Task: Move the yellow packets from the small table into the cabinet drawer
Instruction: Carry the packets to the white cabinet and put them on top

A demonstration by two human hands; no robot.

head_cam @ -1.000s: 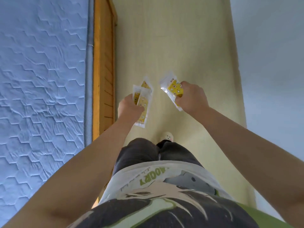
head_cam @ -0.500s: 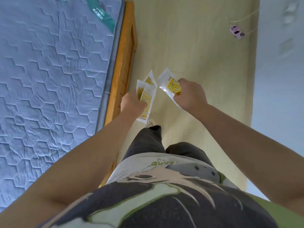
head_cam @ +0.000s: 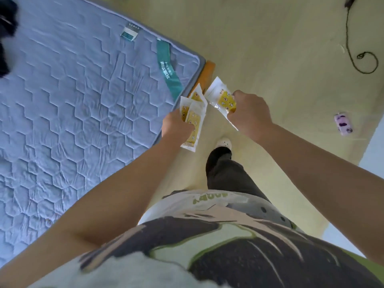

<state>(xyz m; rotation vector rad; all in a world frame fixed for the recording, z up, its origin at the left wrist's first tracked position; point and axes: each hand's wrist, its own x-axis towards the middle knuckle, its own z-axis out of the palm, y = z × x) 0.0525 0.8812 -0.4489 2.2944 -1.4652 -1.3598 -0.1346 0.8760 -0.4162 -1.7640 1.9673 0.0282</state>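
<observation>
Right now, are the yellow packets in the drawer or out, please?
Out: the left hand and right hand each hold yellow packets above the floor.

Yellow-and-white packets (head_cam: 194, 119), blue hexagon-quilted mattress (head_cam: 72, 96) with teal band (head_cam: 168, 69), pale yellow floor (head_cam: 280, 48).

Yellow packets in clear, white-edged wrappers are held in the air just off the corner of the mattress (head_cam: 83, 100). A fanned bunch (head_cam: 194, 118), seemingly three, stands nearly upright, gripped low by the left hand (head_cam: 176, 127). A single packet (head_cam: 221, 98), printed with small cartoon figures, tilts on the side away from the mattress, just beside the bunch, pinched by the right hand (head_cam: 251, 113).
</observation>
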